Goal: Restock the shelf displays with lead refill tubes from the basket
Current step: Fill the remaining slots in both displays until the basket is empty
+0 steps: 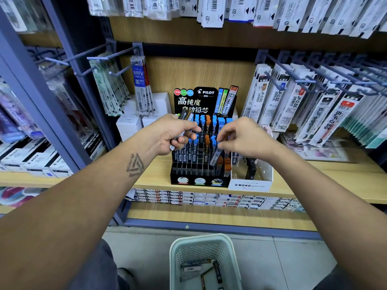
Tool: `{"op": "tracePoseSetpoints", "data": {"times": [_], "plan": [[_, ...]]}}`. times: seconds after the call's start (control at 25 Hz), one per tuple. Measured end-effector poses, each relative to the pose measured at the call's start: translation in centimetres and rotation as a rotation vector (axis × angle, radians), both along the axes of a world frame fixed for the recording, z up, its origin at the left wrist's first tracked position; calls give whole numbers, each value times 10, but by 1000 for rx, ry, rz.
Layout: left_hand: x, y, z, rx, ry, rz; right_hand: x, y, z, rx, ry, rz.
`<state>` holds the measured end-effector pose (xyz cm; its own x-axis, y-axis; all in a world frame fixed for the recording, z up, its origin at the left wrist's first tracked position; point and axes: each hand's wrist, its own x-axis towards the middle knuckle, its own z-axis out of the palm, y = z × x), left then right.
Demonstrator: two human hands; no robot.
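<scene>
Holding a clutch of lead tubes (185,120) in curled fingers, the left hand (176,136) hovers at the upper left corner of the black display rack (196,164). The bundle sticks out past the thumb side, up and to the right, and a pale end shows below the fist. How many tubes it holds cannot be told.

The right hand (240,136) is over the right half of the rack, fingertips bent down and pinched on a single blue-capped tube (216,155). That tube's long axis runs steeply, cap up at the fingers, lower end angled down and left toward the slots of the front rows. It hangs just beside the orange-capped tubes (225,166) at the rack's right edge, and whether its lower end is already in a slot is hidden.

The coming move seems to turn on this: the tube must stand along the slot's own tilt, so the right hand, the nearer one, probably needs to straighten it before pushing down. The left hand looks like the supply.

On the floor below the shelf (314,185) the pale basket (201,243) has a few more packs lying flat in its bottom, well apart from both hands. A clear box (251,176) marked MONO stands touching the rack's right side.
</scene>
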<state>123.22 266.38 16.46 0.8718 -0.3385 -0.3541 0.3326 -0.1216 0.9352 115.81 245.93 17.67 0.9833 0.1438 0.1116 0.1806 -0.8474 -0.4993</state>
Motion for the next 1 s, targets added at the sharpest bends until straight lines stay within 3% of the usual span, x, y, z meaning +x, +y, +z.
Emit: {"op": "tracePoseSetpoints", "data": {"times": [0.08,0.24,0.4,0.56,0.72,0.88,1.0], "plan": [[0,0,0,2,-3,1,2,-3,5,128,-72,-70],[-1,-1,0,5,-8,2,2,-3,0,21,-73,-62],[-1,-2,-1,1,-7,-7,3,-2,0,116,-30,-21],[-3,-5,-2,-3,-1,-22,4,2,-15,-195,32,70],[-6,-8,-3,20,9,-66,3,5,-31,-366,39,46],[-8,-9,-3,29,9,-76,1,6,-35,-448,60,46],[-8,-9,-4,35,12,-82,2,1,-31,-363,65,45]]}}
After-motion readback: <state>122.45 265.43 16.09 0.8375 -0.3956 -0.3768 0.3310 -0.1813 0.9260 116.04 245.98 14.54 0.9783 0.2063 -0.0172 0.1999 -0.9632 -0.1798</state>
